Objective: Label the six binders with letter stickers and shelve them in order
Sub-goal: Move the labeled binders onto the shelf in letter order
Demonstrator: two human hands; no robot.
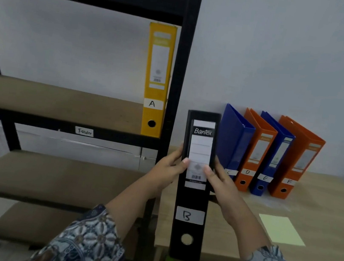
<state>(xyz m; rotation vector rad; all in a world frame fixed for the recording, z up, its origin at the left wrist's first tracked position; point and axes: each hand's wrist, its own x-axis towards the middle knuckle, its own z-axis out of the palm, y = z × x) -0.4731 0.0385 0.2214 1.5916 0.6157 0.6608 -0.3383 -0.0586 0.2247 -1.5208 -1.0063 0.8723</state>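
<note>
A black binder (192, 200) marked B stands upright in mid-air, spine toward me. My left hand (168, 170) grips its left side and my right hand (219, 182) grips its right side, thumbs on the spine. A yellow binder (157, 79) marked A stands at the right end of the shelf board (54, 101). On the table (314, 259) against the wall lean a blue binder (235, 140) marked C, an orange binder (255, 151) marked D, a blue binder (272, 159) marked E and an orange binder (296, 160) marked F.
The black metal rack's upright post (180, 75) stands between the yellow binder and the table. A white tag (84, 131) sits on the shelf's front rail. A pale yellow sheet (281, 229) lies on the table. Lower shelf boards (59, 178) sit beneath.
</note>
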